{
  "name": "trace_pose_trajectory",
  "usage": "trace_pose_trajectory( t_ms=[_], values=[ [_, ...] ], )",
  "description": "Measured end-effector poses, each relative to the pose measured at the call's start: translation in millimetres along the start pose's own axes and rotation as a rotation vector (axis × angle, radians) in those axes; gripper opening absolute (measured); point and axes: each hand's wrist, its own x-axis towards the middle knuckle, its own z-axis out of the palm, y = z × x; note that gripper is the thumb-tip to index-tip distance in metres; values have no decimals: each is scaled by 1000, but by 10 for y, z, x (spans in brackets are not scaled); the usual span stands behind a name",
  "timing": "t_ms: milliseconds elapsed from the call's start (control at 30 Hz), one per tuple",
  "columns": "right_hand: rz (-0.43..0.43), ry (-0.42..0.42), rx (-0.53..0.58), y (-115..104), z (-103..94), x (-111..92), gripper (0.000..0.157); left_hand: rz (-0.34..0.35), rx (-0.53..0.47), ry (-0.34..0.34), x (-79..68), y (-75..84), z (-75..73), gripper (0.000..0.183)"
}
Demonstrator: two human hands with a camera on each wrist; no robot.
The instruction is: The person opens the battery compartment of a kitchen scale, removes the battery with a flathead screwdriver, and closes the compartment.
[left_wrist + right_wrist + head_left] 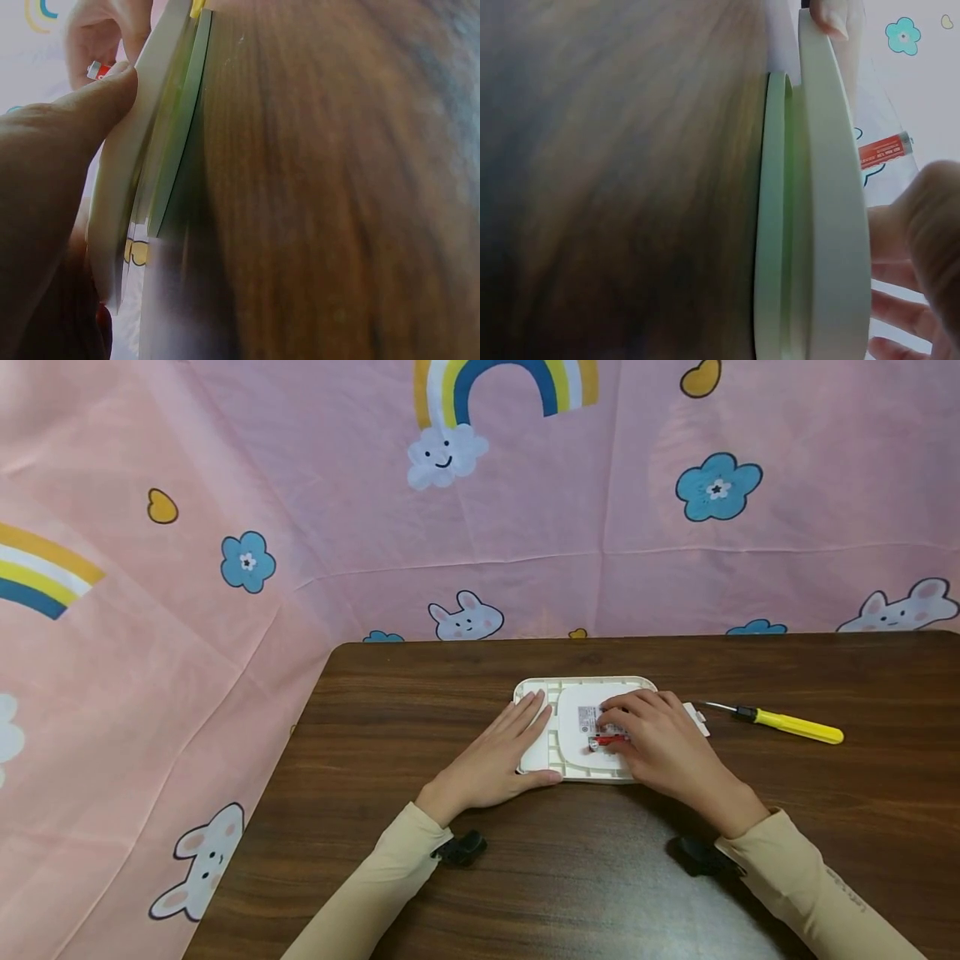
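Observation:
A flat white plastic device (553, 739) with rounded corners lies on the wooden table, its ribbed underside and printed label facing up. My left hand (495, 756) rests on its left end with straight fingers, the thumb along the near edge. Over the middle, my right hand (667, 739) pinches a red battery (609, 741) between thumb and curled fingers. One silver end of that battery (885, 150) sticks out above the device in the right wrist view. My right fingers partly hide the label and the place under the battery.
A screwdriver (798, 727) with a yellow handle lies right of the device, its tip pointing left. Between it and my right hand is a small white tabbed plastic piece (696, 718). A patterned pink cloth (562, 518) hangs behind the table (862, 827).

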Motion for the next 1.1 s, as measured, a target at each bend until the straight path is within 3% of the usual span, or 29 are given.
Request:
trace_pose_trajectory(
  t_ms=[300,667,933,1100],
  values=[
    [-26,34,-49,14,-2,-26,10,-1,-6,0,16,7,4,96],
    [-57,67,-48,43,-14,-33,13,2,2,10,12,-11,17,97],
    [6,41,-26,97,-106,-31,12,4,1,15,14,-6,9,97],
    [34,74,-20,182,-167,-48,14,6,0,16,16,-6,11,97]
  ],
)
